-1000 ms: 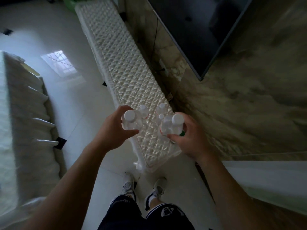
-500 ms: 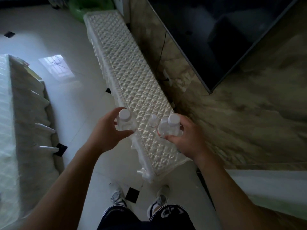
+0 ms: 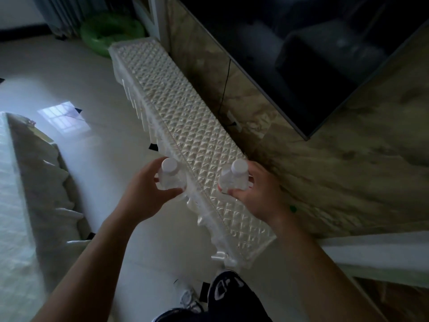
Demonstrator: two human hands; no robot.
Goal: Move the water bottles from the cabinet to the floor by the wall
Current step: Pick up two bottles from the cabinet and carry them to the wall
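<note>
- Pale cloth-draped furniture at far left, off-task. Glossy white tiled floor lies between it and the cabinet.
- Left hand: fingers and thumb curled round a small clear plastic water bottle with white cap. The bottle is upright and hangs over the cabinet's front edge, toward its near end.
- Long low cabinet with white diamond-quilted cover runs along the wall, near corner pointing at the person.
- Right hand: wrapped round a second clear white-capped bottle. It is upright, above the cabinet top, close to the back edge at the near end.
- Brown marbled wall sits just right of the cabinet, with a dark flat TV screen mounted above.
- Step, as judged: the carry. Both bottles look lifted off the cabinet and the floor spot by the wall is not yet reached.
- To do it well:
  - Hold the bodies, not the caps, and squeeze lightly, since thin plastic likely dents.
  - Keep both bottles upright.
  - Swing them wide of the cabinet's near corner.
  - Lower each until its base sits flat on the floor beside the wall, then let go.
  - Set them side by side, not touching hard.
- Risk: the glossy tile probably lets a bottle skid or tip if it is dropped the last bit.
</note>
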